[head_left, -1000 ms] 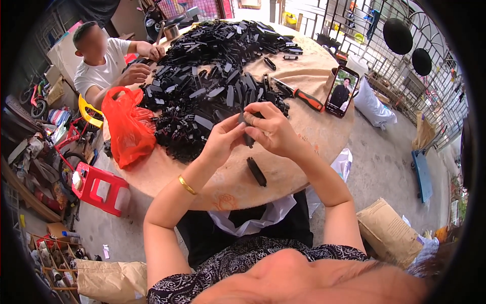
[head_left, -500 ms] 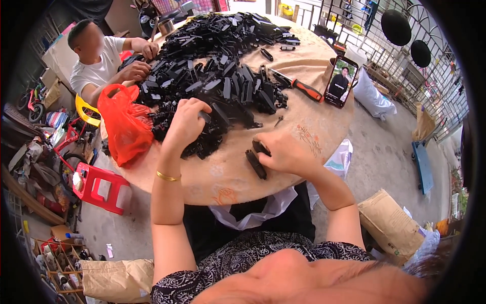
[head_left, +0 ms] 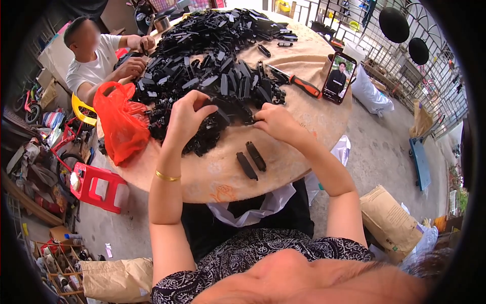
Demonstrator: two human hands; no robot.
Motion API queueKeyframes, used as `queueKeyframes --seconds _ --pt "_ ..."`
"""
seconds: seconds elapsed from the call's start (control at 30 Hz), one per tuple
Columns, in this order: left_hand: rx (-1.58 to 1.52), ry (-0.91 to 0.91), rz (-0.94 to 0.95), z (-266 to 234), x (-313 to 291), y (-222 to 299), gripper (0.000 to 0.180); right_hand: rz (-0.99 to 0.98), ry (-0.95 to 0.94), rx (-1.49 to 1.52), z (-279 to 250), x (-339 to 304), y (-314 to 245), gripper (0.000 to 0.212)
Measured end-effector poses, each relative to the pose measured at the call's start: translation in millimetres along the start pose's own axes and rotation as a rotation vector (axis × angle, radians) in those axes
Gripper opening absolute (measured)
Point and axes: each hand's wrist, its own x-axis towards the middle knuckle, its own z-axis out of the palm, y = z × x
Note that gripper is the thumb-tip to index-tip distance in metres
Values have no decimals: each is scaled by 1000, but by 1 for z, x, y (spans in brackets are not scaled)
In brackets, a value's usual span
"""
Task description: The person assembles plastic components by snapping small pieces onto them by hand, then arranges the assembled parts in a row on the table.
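A large heap of black plastic pieces covers much of the round table. At its near edge my left hand is curled, thumb and forefinger bent around a dark spot; what they grip blends into the heap. My right hand reaches the heap's right edge, fingertips pinched together at a small dark part too hidden to name. Two long black pieces, a left one and a right one, lie side by side on the tan cloth nearer to me, untouched.
An orange-and-black handled tool lies right of the heap, by a propped-up phone. A red plastic bag sits at the table's left edge. Across on the left, a co-worker handles pieces. A red stool stands below left.
My right hand has let go of the black piece beside the other one and moved up to the heap's edge. My left hand has shifted slightly, its thumb now extended toward the heap.
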Motion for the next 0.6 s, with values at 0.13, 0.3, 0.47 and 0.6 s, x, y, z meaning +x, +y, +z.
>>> queueKeyframes --seconds 0.13,0.3,0.47,0.6 --pt "-983 -201 -388 17 -2 9 23 74 -52 29 0 2 0 16" --pt "-1364 -408 -534 38 -9 2 27 180 27 284 -16 4 -9 16" --pt "-1456 -416 -549 46 -16 19 22 157 274 1112 -22 20 -31 15" --pt "-1515 -318 -505 43 -15 25 21 12 343 1259 -15 27 -38 13"
